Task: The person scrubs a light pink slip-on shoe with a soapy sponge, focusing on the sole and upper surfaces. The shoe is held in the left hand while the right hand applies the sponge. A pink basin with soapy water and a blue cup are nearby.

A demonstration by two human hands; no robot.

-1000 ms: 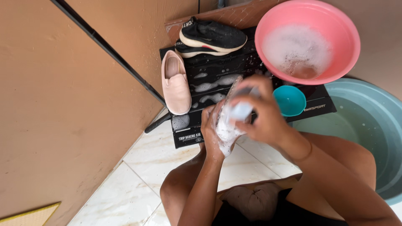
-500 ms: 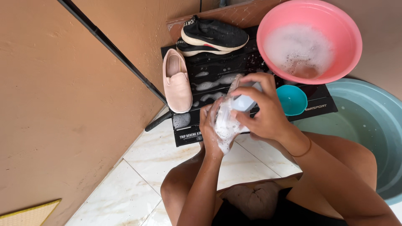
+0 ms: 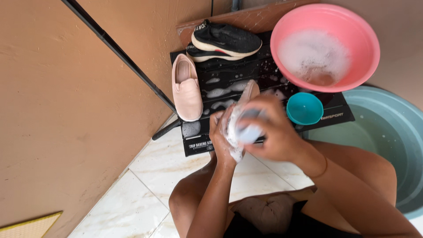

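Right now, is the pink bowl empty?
No, the pink bowl holds white soapy foam and water, and it sits beside the small teal cup.

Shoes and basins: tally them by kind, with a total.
Shoes: 4 – two black, stacked; one pink on the mat; one soapy shoe between left hand and right hand.
Basins: 2 – pink basin, grey-green tub.
Small teal bowl: 1.
Total: 7.
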